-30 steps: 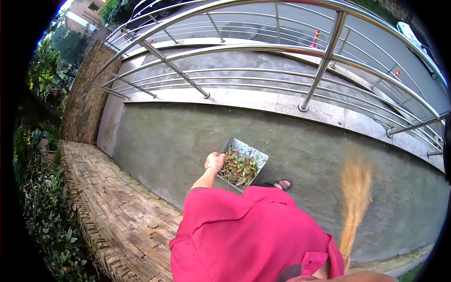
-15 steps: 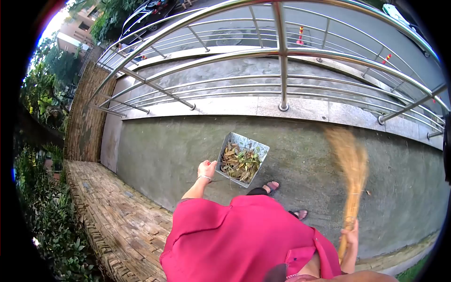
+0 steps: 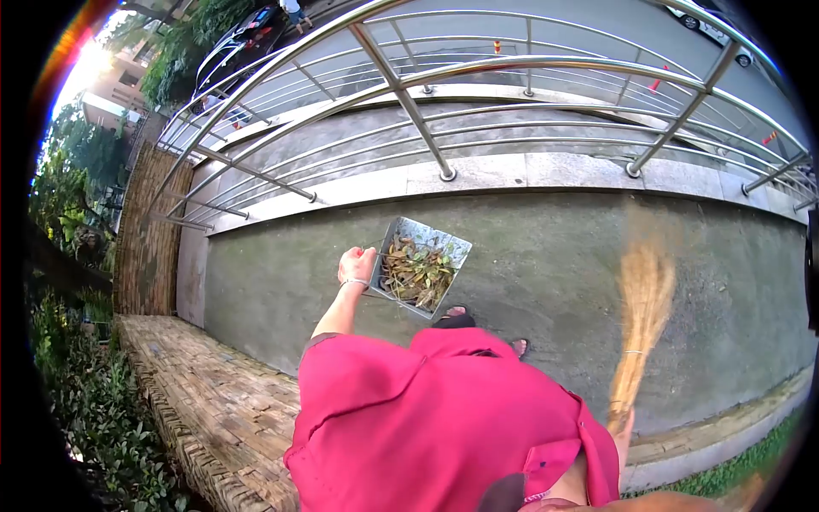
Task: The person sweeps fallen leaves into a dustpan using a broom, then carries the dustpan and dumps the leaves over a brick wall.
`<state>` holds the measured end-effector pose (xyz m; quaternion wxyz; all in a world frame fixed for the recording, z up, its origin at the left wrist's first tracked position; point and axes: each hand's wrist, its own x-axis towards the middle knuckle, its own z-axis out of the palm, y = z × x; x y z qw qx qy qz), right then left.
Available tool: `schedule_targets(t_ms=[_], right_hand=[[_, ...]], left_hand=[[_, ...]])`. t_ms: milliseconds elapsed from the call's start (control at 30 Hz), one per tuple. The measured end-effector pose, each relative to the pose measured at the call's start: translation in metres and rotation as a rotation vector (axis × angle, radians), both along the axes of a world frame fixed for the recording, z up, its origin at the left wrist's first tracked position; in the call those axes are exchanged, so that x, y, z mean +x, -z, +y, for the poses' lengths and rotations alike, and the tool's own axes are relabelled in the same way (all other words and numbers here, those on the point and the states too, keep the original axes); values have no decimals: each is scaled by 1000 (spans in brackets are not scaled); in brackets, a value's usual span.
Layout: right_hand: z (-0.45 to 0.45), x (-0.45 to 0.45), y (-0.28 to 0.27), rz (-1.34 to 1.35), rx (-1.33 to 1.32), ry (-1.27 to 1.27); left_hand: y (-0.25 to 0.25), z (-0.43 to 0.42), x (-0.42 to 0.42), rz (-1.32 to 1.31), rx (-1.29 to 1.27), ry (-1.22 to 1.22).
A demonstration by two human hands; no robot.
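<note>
My left hand (image 3: 357,265), with a band round its wrist, is closed on the thin handle of a grey metal dustpan (image 3: 461,249). Dry and green leaves (image 3: 416,271) lie heaped inside the pan, which hangs or stands just left of my feet. On the other side, my right hand (image 3: 625,429) is mostly hidden behind my pink clothing and the broom's handle end. It holds a straw broom (image 3: 647,299), whose spread bristles point toward the railing and are smeared by motion at the tips.
A metal railing (image 3: 422,132) on a pale stone curb (image 3: 486,172) runs along the far side of the concrete path (image 3: 546,247). A low brick wall (image 3: 213,375) borders the left. Beyond the railing are a road, cars and a person (image 3: 296,13).
The railing and curb have shifted left in view as I moved rightward along the path. The dustpan stays in my left hand. The broom's bristles have swung and now point more directly at the railing.
</note>
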<state>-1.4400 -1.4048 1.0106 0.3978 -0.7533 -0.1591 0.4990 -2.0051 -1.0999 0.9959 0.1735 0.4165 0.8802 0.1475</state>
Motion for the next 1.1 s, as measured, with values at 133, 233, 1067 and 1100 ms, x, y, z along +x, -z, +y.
schedule_targets(t_ms=[133, 233, 1067, 1100], right_hand=[[-38, 24, 60, 236, 101, 32], [-41, 52, 78, 317, 18, 174], [108, 249, 33, -278, 179, -674], [114, 262, 38, -295, 235, -697]], left_hand=[[6, 9, 49, -51, -1, 77], [8, 24, 89, -56, -3, 157], [43, 85, 354, -120, -222, 487], [37, 81, 364, -75, -165, 476]])
